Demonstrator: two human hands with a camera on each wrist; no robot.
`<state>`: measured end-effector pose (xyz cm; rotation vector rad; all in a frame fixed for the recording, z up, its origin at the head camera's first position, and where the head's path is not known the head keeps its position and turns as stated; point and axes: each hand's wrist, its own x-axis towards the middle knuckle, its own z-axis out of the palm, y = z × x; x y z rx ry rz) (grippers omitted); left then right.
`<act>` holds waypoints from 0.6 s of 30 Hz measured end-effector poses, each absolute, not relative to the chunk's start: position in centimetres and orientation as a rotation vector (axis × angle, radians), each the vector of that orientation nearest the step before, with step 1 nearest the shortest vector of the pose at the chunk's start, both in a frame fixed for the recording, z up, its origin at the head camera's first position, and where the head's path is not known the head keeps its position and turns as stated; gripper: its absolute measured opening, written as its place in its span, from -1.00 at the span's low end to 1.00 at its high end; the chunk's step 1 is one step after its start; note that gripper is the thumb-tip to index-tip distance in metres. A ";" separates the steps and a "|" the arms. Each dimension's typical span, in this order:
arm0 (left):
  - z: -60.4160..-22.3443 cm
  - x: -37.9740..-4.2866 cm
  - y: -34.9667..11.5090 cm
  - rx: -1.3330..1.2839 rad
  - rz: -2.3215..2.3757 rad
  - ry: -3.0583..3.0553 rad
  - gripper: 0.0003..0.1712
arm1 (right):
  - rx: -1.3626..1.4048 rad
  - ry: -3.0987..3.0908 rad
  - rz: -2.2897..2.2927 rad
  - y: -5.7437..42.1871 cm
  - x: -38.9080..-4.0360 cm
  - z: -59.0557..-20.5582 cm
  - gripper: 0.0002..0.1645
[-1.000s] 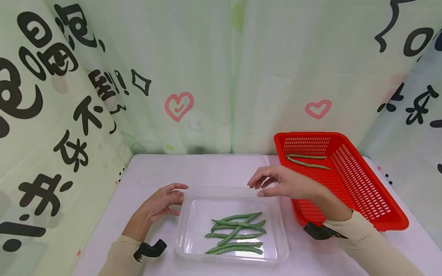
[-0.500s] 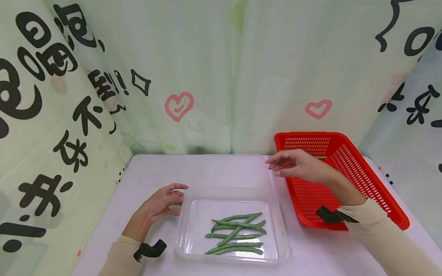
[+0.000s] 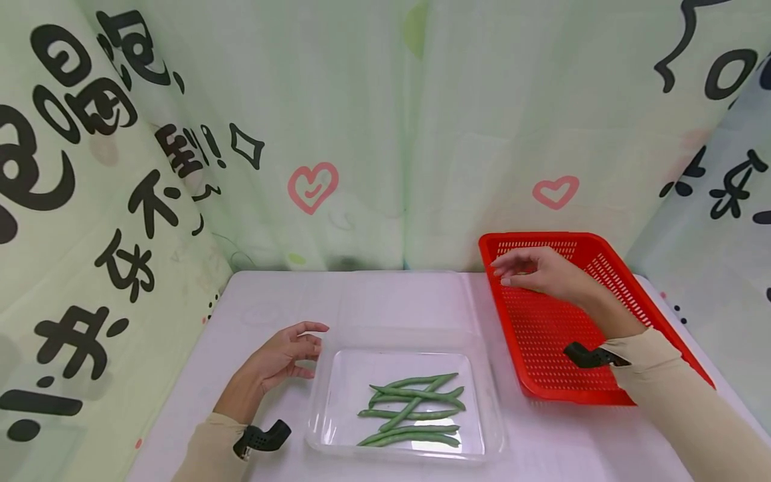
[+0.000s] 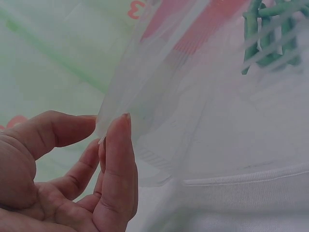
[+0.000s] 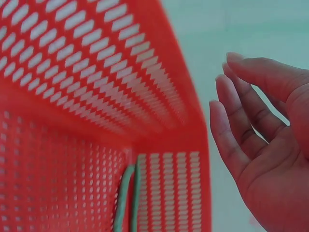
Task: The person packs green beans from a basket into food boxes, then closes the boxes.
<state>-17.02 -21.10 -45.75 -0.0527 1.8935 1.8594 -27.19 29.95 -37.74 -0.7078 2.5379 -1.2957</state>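
A clear plastic box (image 3: 406, 452) on the table holds several green beans (image 3: 418, 395), some crossed over each other. My left hand (image 3: 283, 355) is at the box's far left corner, loosely bent fingertips right at the rim; in the left wrist view the fingers (image 4: 118, 169) overlap the clear wall. Over the far left part of a red perforated basket (image 3: 518, 335) is my right hand (image 3: 542, 271), holding nothing, fingers loosely bent. Two green beans (image 5: 124, 198) lie side by side along the basket's end wall in the right wrist view; in the head view the hand hides them.
A white cloth covers the table (image 3: 289, 294). Pale green curtains (image 3: 361, 100) with black writing and pink hearts enclose the back and sides. The basket stands right of the box, close to the back curtain. Both wrists wear black bands (image 3: 265, 438).
My right hand has moved from above the box's far right corner rightward and away, to over the basket, covering the two beans there. The left hand and the box have stayed put.
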 end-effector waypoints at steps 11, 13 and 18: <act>-45.7 -17.0 -21.0 -0.053 1.859 1.904 -0.45 | -0.615 2.606 -1.329 33.7 -29.3 -40.0 -0.51; -45.8 -17.0 -21.0 -0.050 1.859 1.905 -0.44 | -0.594 2.611 -1.335 34.2 -29.5 -40.4 -0.48; -45.9 -17.0 -21.1 -0.047 1.861 1.903 -0.44 | -0.581 2.592 -1.351 35.6 -30.3 -41.4 -0.47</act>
